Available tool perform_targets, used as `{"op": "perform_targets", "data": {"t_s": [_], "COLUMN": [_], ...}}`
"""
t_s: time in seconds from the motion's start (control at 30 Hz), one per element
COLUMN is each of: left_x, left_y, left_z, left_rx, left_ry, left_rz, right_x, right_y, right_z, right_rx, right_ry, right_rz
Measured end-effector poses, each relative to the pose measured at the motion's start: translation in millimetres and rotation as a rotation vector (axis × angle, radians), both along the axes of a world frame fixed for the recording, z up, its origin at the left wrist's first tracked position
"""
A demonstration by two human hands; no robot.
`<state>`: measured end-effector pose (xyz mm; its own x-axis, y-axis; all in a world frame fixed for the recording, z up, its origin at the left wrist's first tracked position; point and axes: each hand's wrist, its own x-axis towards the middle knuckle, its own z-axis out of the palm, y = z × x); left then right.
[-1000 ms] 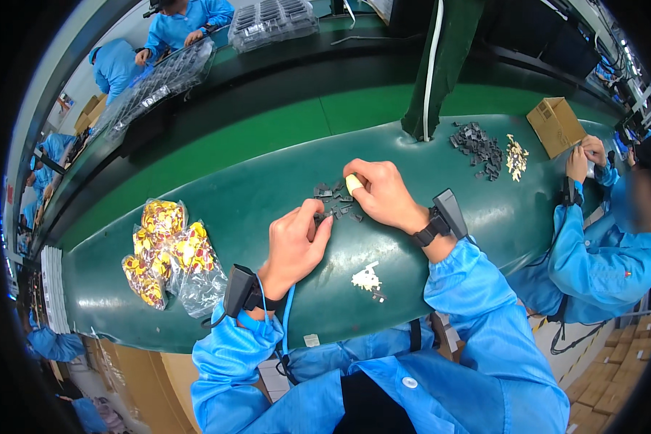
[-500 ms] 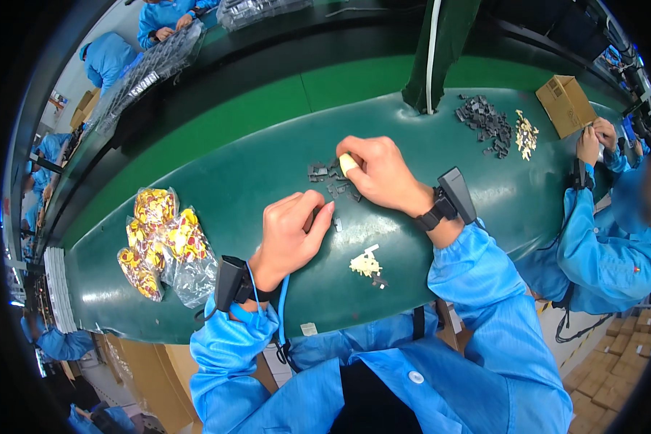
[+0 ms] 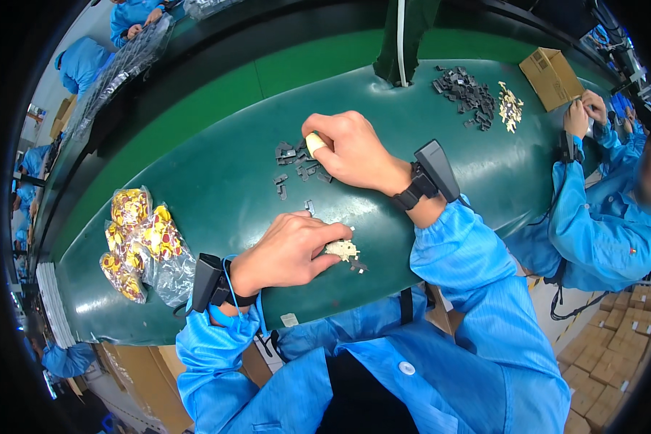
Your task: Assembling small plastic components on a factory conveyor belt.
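My left hand (image 3: 289,249) is at the near side of the green bench (image 3: 217,163), beside a small heap of pale cream pieces (image 3: 343,251). Its thumb and forefinger are parted around the heap's left edge; I see nothing held between them. My right hand (image 3: 354,152), with a yellow finger cover (image 3: 315,144) on the thumb, is curled closed over the right side of a loose scatter of dark grey plastic pieces (image 3: 288,156). Its fingertips are hidden, so whatever they hold does not show. One grey piece (image 3: 309,205) lies just above my left knuckles.
Clear bags of yellow and red pieces (image 3: 145,239) lie on the left. Farther right are heaps of grey parts (image 3: 466,98) and cream parts (image 3: 510,108), beside a cardboard box (image 3: 552,78). A co-worker's hands (image 3: 584,114) are near it. A post (image 3: 403,43) stands at the bench's far edge.
My left hand has moved toward me and right to the cream heap, its thumb and forefinger parting. My right hand stays closed by the grey pieces. The whole view has shifted slightly.
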<state>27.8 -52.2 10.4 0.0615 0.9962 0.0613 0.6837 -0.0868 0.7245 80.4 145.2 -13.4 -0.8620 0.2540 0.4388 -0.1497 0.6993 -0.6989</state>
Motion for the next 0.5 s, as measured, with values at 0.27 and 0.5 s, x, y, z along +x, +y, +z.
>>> {"op": "perform_targets", "data": {"t_s": [0.27,0.5], "left_x": [-4.9,-5.1], "left_y": [-2.2,-1.1], "left_z": [-12.9,-2.2], "left_rx": [0.067,-0.004], "left_ry": [0.027,-0.006], "left_rz": [-0.065,-0.060], "right_x": [-2.0,-4.3], "right_y": [-1.2,1.0], "right_z": [-1.7,-11.4], "right_rx": [0.012,0.055], "right_ry": [-0.033,0.064], "right_rz": [0.017,0.039]}}
